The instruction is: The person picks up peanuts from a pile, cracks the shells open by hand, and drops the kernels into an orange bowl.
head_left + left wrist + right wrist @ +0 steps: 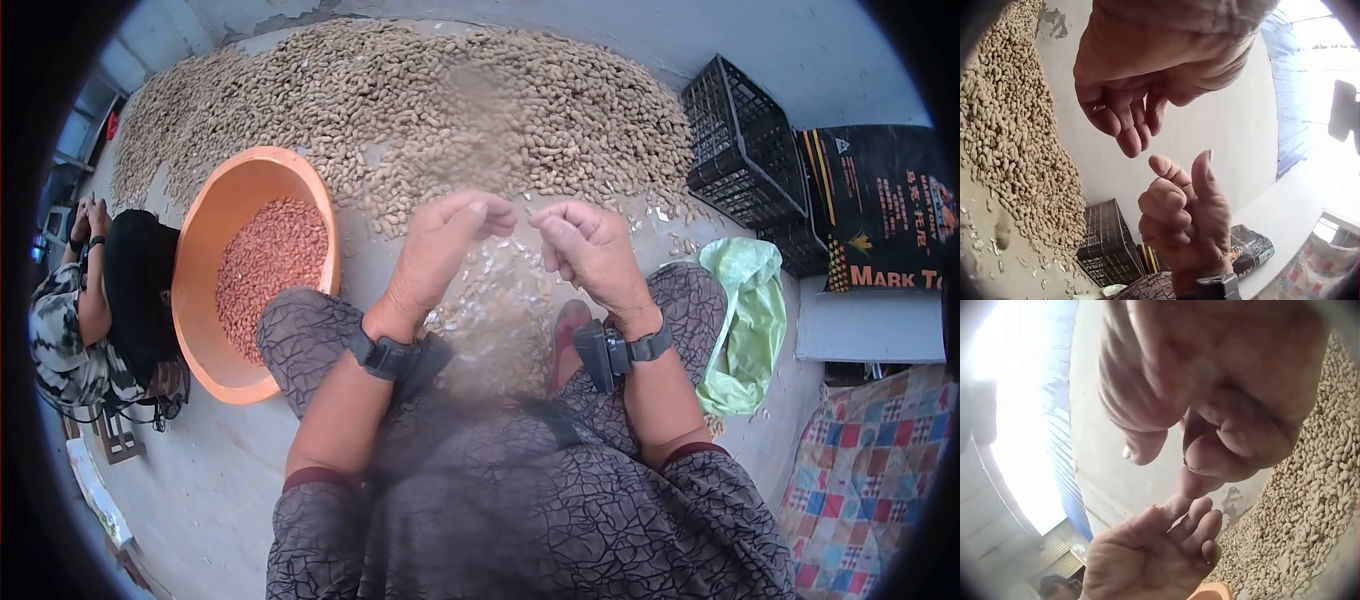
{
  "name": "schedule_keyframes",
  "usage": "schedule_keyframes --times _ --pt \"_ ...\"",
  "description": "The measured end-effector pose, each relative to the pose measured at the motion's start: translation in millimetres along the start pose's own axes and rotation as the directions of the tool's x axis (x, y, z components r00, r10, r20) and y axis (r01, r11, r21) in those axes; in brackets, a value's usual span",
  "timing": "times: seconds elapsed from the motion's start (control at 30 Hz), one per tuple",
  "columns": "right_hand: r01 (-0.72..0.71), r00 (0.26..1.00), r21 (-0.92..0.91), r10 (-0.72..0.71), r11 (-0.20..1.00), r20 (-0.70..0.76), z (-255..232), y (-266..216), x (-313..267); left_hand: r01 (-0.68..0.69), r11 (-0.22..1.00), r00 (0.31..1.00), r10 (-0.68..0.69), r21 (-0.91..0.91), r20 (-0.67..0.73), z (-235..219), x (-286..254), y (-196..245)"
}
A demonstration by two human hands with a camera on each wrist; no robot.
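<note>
The heap of peanuts in their shells (400,110) is the largest thing here, spread along the far edge of the floor (215,480), where it meets the wall, and reaching to the stacked black crates (745,150) at its right end. Judging by this heap, far more is left to shell than is done.

Next in size is the orange basin (188,300), on the floor by the person's left knee. It holds a good batch of loose reddish kernels (270,260), the finished part. They lie against the side nearer the person, with much of the opposite wall bare, so the basin seems to have room for more. The pale green bag (745,310) stands on the floor beside the right knee; what it contains, if anything, cannot be told.

The hands are raised over the floor between the knees, close together, with the fingertips facing each other. The left hand (1166,56) has its fingers loosely bent and slightly parted, with nothing visible in them. The right hand (1222,381) has its fingers curled in and its thumb standing away; whether a small nut is hidden inside cannot be told.

Smallest are the scraps of empty shell (490,320), scattered below the hands and near the feet, blurred in places. They suggest shelling well under way; any whole peanuts mixed among them cannot be made out.
</note>
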State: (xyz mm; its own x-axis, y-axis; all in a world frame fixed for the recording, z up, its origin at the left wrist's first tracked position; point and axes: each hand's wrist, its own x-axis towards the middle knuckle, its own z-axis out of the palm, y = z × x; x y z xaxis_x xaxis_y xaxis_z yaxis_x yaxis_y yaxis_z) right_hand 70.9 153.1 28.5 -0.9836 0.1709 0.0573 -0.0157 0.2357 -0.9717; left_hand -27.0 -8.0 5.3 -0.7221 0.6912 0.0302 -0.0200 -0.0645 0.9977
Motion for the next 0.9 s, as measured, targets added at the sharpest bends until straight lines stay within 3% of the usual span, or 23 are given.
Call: schedule_keyframes --times 0.03,0.07,0.17,0.23,0.33,0.5,0.57,0.63,0.77,0.83,0.87,0.9 --pt "-0.141 0.989 0.099 0.144 0.985 -0.022 -2 3 2 0.022 0.988 1.0 -0.022 -0.155 0.0 1 -2 5" --pt "-0.276 0.958 0.2 0.287 0.94 -0.029 -2 5 3 0.024 0.988 1.0 -0.024 -0.155 0.003 4 -4 8" --pt "-0.382 0.918 0.281 0.397 0.88 0.005 7 4 4 -0.044 0.999 0.994 0.046 -0.021 0.1 20 -8 10" --pt "-0.379 0.917 0.334 0.399 0.863 0.01 10 7 2 -0.192 0.945 0.975 0.153 0.265 0.16 25 -10 9" --pt "-0.392 0.904 0.422 0.426 0.818 0.013 15 7 2 -0.231 0.897 0.973 0.201 0.376 0.116 28 -8 0" --pt "-0.418 0.885 0.485 0.464 0.768 0.027 17 14 0 -0.183 0.886 0.983 0.156 0.427 0.098 26 -8 -9" --pt "-0.437 0.897 0.478 0.41 0.762 0.166 14 12 -2 -0.16 0.865 0.987 0.133 0.475 0.089 25 -9 -11" --pt "-0.416 0.904 0.494 0.406 0.763 0.134 16 10 -2 -0.251 0.736 0.965 0.237 0.629 0.108 26 -10 -2" --pt "-0.36 0.927 0.445 0.368 0.82 0.071 16 13 1 -0.216 0.72 0.969 0.241 0.66 0.055 21 -9 2" --pt "-0.361 0.927 0.405 0.369 0.84 0.06 14 12 0 -0.126 0.807 0.992 0.115 0.577 0.056 13 -5 -3" --pt "-0.361 0.928 0.364 0.369 0.859 0.05 13 12 -1 -0.128 0.806 0.992 0.117 0.578 0.056 14 -5 -4" --pt "-0.358 0.929 0.364 0.366 0.86 0.05 12 14 -1 -0.117 0.921 0.993 0.101 0.371 0.063 14 -4 -4"
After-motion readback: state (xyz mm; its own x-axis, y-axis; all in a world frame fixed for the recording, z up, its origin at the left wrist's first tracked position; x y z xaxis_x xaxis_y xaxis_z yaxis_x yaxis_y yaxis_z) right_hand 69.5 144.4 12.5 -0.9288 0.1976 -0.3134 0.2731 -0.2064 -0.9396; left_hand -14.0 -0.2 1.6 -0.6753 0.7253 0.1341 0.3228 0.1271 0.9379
